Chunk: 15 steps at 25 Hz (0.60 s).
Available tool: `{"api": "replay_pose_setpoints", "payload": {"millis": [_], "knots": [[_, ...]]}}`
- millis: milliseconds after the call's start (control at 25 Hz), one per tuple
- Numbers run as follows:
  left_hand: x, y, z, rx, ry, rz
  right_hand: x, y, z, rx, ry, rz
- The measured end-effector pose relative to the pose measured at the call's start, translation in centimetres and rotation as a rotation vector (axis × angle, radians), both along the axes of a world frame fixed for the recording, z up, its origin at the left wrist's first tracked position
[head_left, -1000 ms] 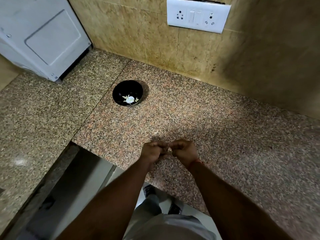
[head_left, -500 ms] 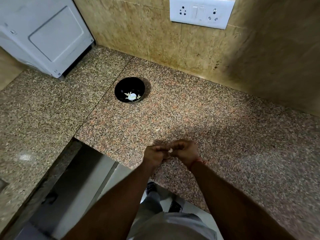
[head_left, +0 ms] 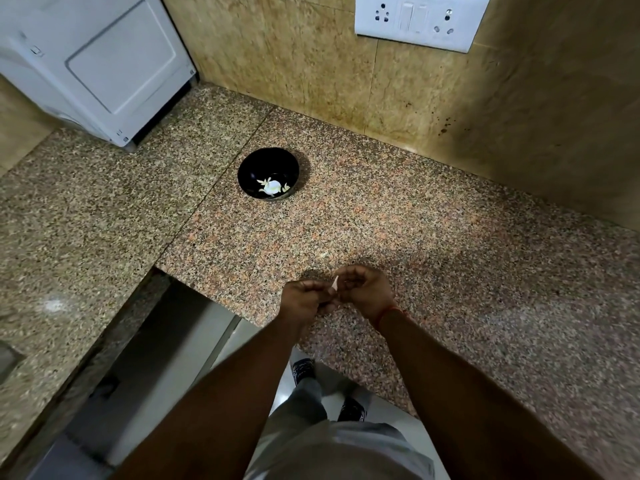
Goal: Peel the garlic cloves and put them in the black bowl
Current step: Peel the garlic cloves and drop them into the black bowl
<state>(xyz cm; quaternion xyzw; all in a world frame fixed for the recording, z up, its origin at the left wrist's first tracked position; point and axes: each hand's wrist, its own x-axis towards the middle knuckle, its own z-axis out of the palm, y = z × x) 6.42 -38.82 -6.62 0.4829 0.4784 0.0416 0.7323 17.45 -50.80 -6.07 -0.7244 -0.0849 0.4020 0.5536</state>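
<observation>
Both hands work together above the near edge of the worktop (head_left: 450, 258), held close so that one can steady the garlic clove (head_left: 334, 285) while the other strips it. The left hand (head_left: 304, 299) has its fingers curled inward, apparently pinching the clove's lower end (the contact itself is hidden). The right hand (head_left: 363, 289) is likewise curled, fingertips meeting the left at a thin pale sliver, judged to be skin lifting away. The black bowl (head_left: 268, 155) stands well apart, farther back on the worktop, already containing pale garlic pieces (head_left: 273, 186). Peeling appears unfinished; transfer to the bowl is not yet due.
</observation>
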Motion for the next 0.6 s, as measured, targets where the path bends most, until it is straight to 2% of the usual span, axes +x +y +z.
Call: {"api": "replay_pose_setpoints", "payload": {"millis": [280,600], "knots": [[-0.8,0.5,0.1,-0.056,-0.090,-0.042,-0.2,0.3,0.5,0.063,0.082,-0.075],[-1.4,0.0,0.8,0.004,-0.168,-0.099,-0.6,0.1,1.4,0.112,0.125,-0.080]]}}
